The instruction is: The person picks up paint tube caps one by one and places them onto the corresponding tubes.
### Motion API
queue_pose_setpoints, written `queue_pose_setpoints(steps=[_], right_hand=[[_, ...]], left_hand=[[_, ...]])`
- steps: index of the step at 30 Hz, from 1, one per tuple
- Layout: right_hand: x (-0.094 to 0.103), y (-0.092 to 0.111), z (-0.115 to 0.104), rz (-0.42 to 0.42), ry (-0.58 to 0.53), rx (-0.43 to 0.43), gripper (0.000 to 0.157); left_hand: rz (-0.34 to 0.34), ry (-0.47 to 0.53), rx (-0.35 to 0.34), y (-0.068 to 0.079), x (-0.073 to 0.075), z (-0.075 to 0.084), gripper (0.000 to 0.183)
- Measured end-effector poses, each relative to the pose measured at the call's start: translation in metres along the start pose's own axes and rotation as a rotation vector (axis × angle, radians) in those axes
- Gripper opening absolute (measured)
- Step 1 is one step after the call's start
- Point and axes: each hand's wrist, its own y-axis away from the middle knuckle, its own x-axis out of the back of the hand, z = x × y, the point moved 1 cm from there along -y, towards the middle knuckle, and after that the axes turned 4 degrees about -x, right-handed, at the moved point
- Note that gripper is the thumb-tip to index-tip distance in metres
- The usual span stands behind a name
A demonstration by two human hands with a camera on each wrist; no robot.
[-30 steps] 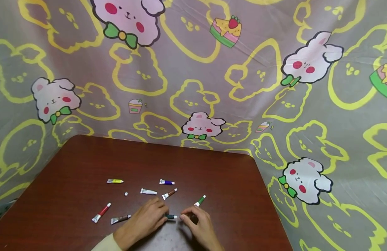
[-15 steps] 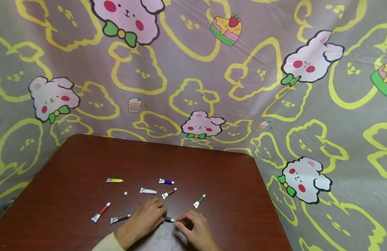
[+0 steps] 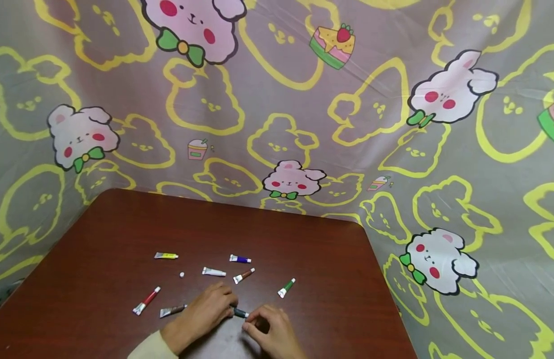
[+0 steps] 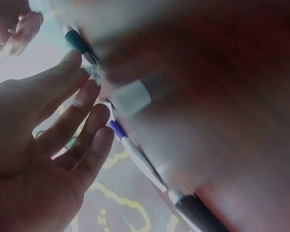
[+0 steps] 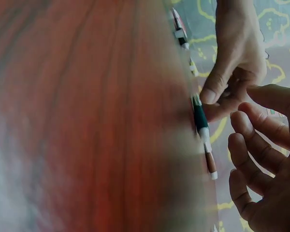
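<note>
My left hand [image 3: 209,308] is over the table, holding the crimped tail of a dark green paint tube [image 3: 239,312] between thumb and fingers. The tube lies low at the tabletop, its white cap [image 5: 205,134] pointing away from the left hand. My right hand [image 3: 273,326] hovers beside the cap, fingers loosely bent; the right wrist view shows a gap between fingertips [image 5: 242,121] and tube. In the left wrist view, a blurred white cylindrical piece [image 4: 132,98] sits near the left fingertips. A dark brown tube [image 3: 171,311] lies left of the left hand, partly hidden by it.
Around the hands on the reddish-brown table [image 3: 330,259] lie red [image 3: 147,301], yellow [image 3: 166,256], white [image 3: 214,272], blue [image 3: 240,259], brown [image 3: 244,275] and green tubes [image 3: 286,288]. A loose white cap [image 3: 181,274] rests left of the white tube. Patterned cloth [image 3: 232,99] encloses the table.
My right hand has moved left, closer to the left hand, uncovering the whole green tube. The dark green tube's capped end has swung slightly toward me and left.
</note>
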Motion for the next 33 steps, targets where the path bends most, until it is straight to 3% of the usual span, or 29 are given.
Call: queue_pose_setpoints(steps=[5,12,21,33], right_hand=[[-0.009,-0.001,-0.005,-0.023,0.001,0.063,0.010],[-0.022,-0.007,-0.016,-0.075,0.000,0.119,0.012],[-0.039,-0.021,-0.031,-0.130,0.020,0.229,0.016],[-0.062,-0.033,-0.053,-0.171,0.182,0.161,0.018]], left_hand=[[0.010,-0.013,0.018,0.006,0.008,-0.008,0.014],[0.084,-0.063,0.010,0.016,0.014,-0.024,0.019],[0.099,-0.086,0.080,0.027,0.027,-0.043,0.021],[0.132,-0.139,0.115,0.042,0.040,-0.070,0.027]])
